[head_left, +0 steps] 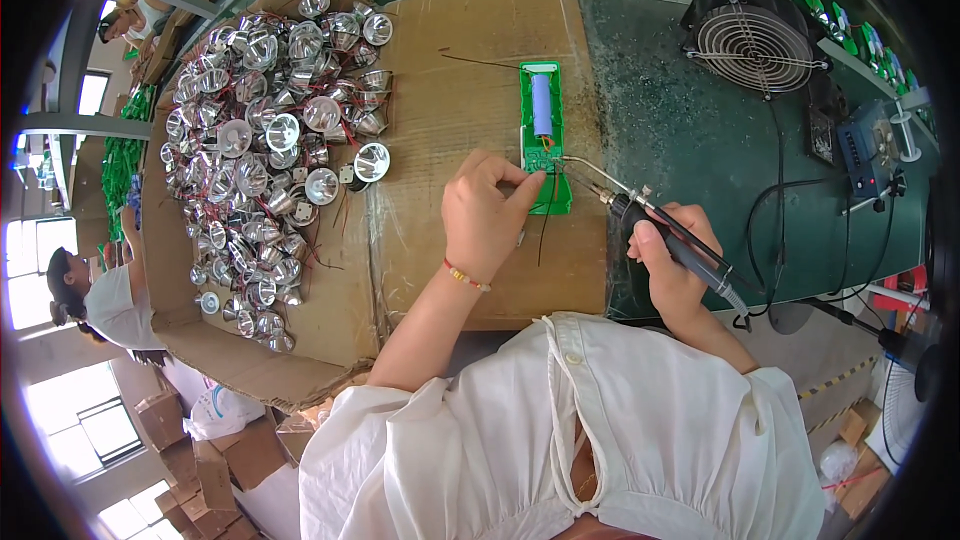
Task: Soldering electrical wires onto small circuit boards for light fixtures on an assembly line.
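In front of me on flattened cardboard lies a green plastic housing (556, 202). It holds a purple cylindrical battery (541, 105) and a small green circuit board (537, 159). My left hand (484, 202) is at the board's left side, thumb and forefinger pinched together over it; whatever they grip is too small to make out. My right hand (680, 258) is closed round a soldering iron (686, 252) with a thin metal feed tube along it. The iron's tip reaches the board close to my left fingertips. Dark wires stick out above and below the housing.
On the left a cardboard box (160, 270) is heaped with silvery reflector cups (250, 175) trailing wires. A black fan (755, 45) with a round grille stands at the back right, near a blue soldering station (868, 152) with cables. Several green housings line the far edge. Two people sit at the far left.
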Demonstrator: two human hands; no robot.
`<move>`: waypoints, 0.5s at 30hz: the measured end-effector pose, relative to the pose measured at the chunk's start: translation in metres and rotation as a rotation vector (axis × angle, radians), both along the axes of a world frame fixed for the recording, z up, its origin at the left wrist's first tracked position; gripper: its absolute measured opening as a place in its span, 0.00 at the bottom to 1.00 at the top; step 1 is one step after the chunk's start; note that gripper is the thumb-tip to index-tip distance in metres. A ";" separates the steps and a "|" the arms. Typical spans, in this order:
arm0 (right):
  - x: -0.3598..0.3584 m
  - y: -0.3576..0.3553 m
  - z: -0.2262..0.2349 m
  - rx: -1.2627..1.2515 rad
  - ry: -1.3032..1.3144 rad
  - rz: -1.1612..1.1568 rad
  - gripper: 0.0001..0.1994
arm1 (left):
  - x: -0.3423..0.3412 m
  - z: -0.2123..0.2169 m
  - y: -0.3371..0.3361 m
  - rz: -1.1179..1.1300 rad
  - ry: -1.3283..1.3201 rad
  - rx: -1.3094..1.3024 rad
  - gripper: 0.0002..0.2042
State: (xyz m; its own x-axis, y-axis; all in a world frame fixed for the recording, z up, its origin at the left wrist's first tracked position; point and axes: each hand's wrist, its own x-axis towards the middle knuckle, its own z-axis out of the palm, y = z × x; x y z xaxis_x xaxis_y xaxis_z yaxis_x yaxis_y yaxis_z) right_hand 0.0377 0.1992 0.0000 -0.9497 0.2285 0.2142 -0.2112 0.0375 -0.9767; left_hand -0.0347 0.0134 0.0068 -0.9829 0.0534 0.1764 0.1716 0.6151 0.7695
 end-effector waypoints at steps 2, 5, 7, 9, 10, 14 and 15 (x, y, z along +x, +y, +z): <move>0.001 0.000 -0.002 -0.007 -0.018 -0.021 0.08 | -0.001 0.000 0.001 -0.009 0.003 0.011 0.08; 0.002 -0.003 -0.004 0.003 -0.052 -0.047 0.09 | 0.001 0.000 0.000 0.006 -0.011 0.003 0.07; 0.001 -0.001 -0.008 0.087 -0.034 0.003 0.08 | 0.001 0.001 -0.001 0.017 -0.024 -0.034 0.08; -0.001 -0.004 -0.010 0.077 -0.025 -0.020 0.08 | 0.000 0.000 0.001 0.013 -0.038 -0.020 0.08; -0.002 -0.006 -0.011 0.062 -0.018 -0.031 0.08 | 0.000 0.000 0.000 0.021 -0.054 -0.012 0.08; -0.003 -0.006 -0.006 0.109 0.023 -0.028 0.09 | -0.002 -0.002 -0.001 0.027 -0.057 0.034 0.08; -0.002 -0.007 -0.006 0.051 -0.031 -0.020 0.08 | -0.002 0.000 -0.001 0.038 -0.090 0.039 0.08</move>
